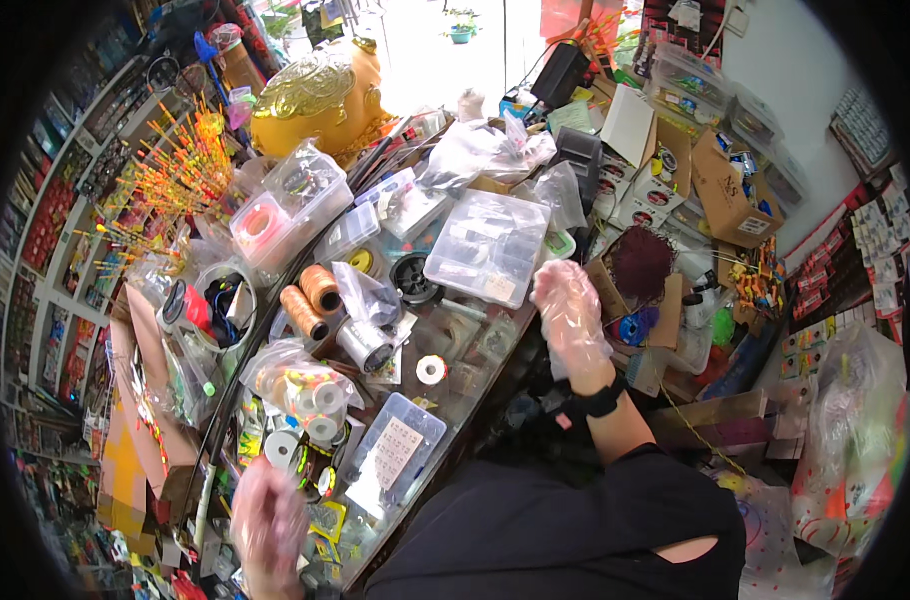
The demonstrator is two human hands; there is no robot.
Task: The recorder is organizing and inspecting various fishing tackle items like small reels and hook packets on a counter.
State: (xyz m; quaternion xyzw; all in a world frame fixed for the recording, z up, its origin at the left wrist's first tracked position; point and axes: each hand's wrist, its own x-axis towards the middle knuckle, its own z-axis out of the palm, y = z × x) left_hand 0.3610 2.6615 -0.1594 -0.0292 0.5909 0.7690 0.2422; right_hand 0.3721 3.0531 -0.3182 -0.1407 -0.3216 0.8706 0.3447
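Observation:
My right hand, in a clear plastic glove with a dark band on the wrist, is at the right edge of a translucent lidded compartment box. Whether its fingers grip the box is unclear. Blurred, my left hand is over the near left of the glass counter, beside a white spool; its fingers cannot be made out. Between the hands lies a blue-tinted clear box with a printed sheet. Nearby are a bag of small spools, a silver line spool and two copper-coloured thread spools.
Long dark rods run along the counter's left side. A golden ornament and a plastic tub stand farther back. To the right, an open carton rises among boxes, with a dark red bundle nearer. Shelves line the left.

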